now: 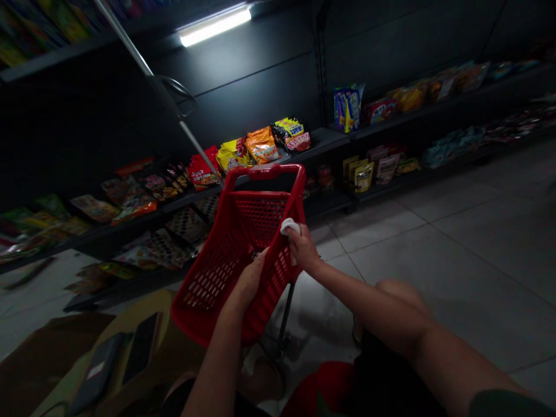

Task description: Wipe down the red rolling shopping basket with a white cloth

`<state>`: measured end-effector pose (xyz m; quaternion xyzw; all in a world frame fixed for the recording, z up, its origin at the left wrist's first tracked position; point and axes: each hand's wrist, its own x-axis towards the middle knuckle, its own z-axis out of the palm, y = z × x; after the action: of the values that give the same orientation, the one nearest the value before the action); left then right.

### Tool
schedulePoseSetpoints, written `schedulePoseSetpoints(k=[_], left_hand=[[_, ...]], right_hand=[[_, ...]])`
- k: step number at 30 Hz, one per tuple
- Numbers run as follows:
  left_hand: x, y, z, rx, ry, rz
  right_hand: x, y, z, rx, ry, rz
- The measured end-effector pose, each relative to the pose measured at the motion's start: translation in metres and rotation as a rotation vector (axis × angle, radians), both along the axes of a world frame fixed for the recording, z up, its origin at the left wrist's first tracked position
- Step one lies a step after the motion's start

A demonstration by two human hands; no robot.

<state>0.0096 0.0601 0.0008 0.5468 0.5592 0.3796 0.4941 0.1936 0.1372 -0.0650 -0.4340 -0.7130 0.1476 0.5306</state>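
A red plastic shopping basket [226, 260] is tilted up in front of me, its open side facing me. My left hand [251, 279] reaches inside and rests against the basket's inner wall, fingers curled. My right hand [303, 248] is closed on a white cloth [289, 226] pressed against the basket's right rim. My knees show below my arms.
Dark shelves along the back hold snack packets [260, 145] in several colours. A metal pole [165, 92] with a loop leans across the shelving. Cardboard and flat dark items [139, 347] lie at lower left. Pale floor tiles [456, 243] stretch to the right. A strip light [215, 26] glows above.
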Motion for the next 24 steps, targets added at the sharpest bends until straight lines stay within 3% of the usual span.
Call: schedulePoseSetpoints(k=[4,7,14,17,20,24], left_hand=[[-0.006,-0.004,-0.001,0.059,0.13,0.008],[-0.012,-0.014,0.003,0.088,0.232,-0.019],[-0.016,-0.04,0.023,0.176,0.348,-0.165],[-0.017,-0.039,0.027,0.187,0.379,-0.184],[-0.02,-0.034,0.029,0.203,0.378,-0.208],[-0.031,-0.026,0.031,0.261,0.428,-0.258]], right_hand=[[-0.005,-0.034,-0.002,0.294,-0.272,0.224],[0.009,-0.03,0.019,0.467,-0.531,0.338],[0.089,0.056,0.111,0.323,-0.593,-0.008],[0.102,0.07,0.132,0.276,-0.507,-0.159],[0.085,0.048,0.122,0.261,-0.492,-0.127],[0.062,0.0,0.086,0.34,-0.567,0.078]])
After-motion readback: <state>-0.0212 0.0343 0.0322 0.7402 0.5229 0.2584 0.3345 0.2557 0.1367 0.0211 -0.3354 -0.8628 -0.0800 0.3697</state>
